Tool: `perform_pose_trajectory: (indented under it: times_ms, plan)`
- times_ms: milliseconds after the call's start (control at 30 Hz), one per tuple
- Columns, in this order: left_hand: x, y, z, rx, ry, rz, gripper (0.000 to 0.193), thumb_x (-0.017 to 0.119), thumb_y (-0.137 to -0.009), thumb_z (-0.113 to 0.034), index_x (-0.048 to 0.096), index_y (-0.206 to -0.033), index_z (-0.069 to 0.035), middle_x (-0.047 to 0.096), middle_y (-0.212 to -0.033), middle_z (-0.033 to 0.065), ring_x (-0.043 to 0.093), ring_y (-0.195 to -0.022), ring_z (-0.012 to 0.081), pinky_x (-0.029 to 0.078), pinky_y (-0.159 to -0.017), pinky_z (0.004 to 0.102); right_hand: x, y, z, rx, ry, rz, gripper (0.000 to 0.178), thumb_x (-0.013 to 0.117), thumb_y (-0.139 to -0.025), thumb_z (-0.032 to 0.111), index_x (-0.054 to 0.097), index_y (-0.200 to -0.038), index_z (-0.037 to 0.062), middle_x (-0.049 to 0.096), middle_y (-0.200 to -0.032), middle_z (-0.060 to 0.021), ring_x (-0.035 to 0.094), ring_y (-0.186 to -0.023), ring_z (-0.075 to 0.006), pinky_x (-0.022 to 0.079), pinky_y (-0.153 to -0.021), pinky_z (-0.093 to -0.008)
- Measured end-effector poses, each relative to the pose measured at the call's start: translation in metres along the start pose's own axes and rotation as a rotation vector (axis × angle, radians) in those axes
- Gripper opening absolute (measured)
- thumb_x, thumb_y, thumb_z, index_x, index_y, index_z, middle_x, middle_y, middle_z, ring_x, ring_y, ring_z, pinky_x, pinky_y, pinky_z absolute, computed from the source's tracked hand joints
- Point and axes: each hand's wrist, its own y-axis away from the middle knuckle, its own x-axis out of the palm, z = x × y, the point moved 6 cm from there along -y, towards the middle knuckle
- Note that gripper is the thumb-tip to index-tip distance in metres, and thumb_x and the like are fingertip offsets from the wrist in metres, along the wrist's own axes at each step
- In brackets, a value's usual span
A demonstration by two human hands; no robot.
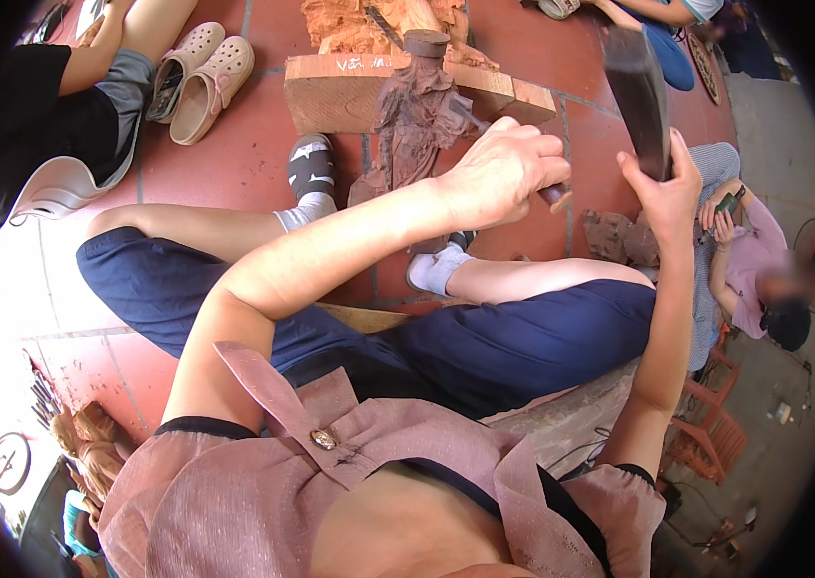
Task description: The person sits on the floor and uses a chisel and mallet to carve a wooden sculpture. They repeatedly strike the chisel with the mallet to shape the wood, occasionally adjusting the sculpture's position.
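Note:
A dark brown carved wooden figure (414, 125) stands between my feet, with a flat round top and folds cut in its body. My left hand (499, 175) is wrapped round a carving chisel (556, 197). The chisel's blade slants up-left to the figure's right side; whether its edge touches the wood I cannot tell. Higher and to the right, my right hand (668, 188) grips the lower end of a dark wooden mallet (637, 101). The mallet is raised upright, apart from the chisel and the figure.
Behind the figure lies a pale wood block (340, 96) beside an orange-toned carving (330, 27). Rough brown wood pieces (619, 238) lie right of my foot. Beige clogs (210, 91) and a person in black (27, 125) are at left; another person (754, 246) holds a green tool at right.

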Motion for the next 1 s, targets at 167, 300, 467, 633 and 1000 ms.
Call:
perform_pose_trajectory:
  times_ms: [167, 300, 467, 633, 1000]
  plan:
    - [0.010, 0.005, 0.000, 0.005, -0.052, 0.011, 0.025, 0.068, -0.060, 0.002, 0.062, -0.079, -0.014, 0.055, -0.080, 0.0002, 0.055, -0.083, 0.0225, 0.040, -0.077, 0.0359, 0.005, 0.016, -0.025, 0.082, 0.101, 0.072, 0.039, 0.077, -0.072, 0.015, 0.065, -0.109, 0.0090, 0.069, -0.085, 0.0004, 0.064, -0.082, -0.0128, 0.047, -0.081, -0.0272]
    - [0.010, 0.003, -0.002, -0.009, -0.061, 0.030, 0.025, 0.068, -0.059, 0.002, 0.062, -0.077, -0.014, 0.056, -0.080, -0.0004, 0.055, -0.082, 0.0224, 0.039, -0.076, 0.0357, 0.006, 0.016, -0.033, 0.135, 0.167, 0.090, 0.045, 0.077, -0.070, 0.015, 0.064, -0.112, 0.0084, 0.069, -0.086, -0.0004, 0.064, -0.087, -0.0146, 0.046, -0.085, -0.0280]
    - [0.008, 0.001, 0.001, -0.018, -0.025, 0.019, 0.030, 0.066, -0.059, 0.004, 0.063, -0.082, -0.014, 0.057, -0.083, 0.0008, 0.055, -0.083, 0.0231, 0.039, -0.077, 0.0360, 0.004, 0.008, -0.036, 0.094, -0.013, 0.083, 0.045, 0.076, -0.069, 0.011, 0.063, -0.111, 0.0030, 0.068, -0.086, -0.0036, 0.063, -0.083, -0.0118, 0.048, -0.081, -0.0282]
    - [-0.023, -0.014, 0.006, -0.113, 0.129, -0.218, 0.035, 0.067, -0.077, 0.000, 0.060, -0.110, -0.009, 0.059, -0.095, 0.0112, 0.060, -0.094, 0.0328, 0.049, -0.079, 0.0402, -0.007, 0.011, -0.073, 0.155, -0.197, 0.061, 0.030, 0.072, -0.069, 0.004, 0.063, -0.097, 0.0016, 0.060, -0.078, 0.0012, 0.058, -0.073, -0.0097, 0.047, -0.070, -0.0255]
    - [-0.009, -0.013, -0.005, -0.070, 0.327, -0.130, 0.030, 0.069, -0.087, -0.023, 0.059, -0.110, -0.007, 0.061, -0.090, 0.0147, 0.064, -0.088, 0.0336, 0.051, -0.074, 0.0400, -0.018, 0.045, -0.060, 0.144, -0.301, 0.042, 0.030, 0.072, -0.069, 0.002, 0.061, -0.097, 0.0001, 0.063, -0.080, -0.0023, 0.059, -0.076, -0.0087, 0.048, -0.072, -0.0263]
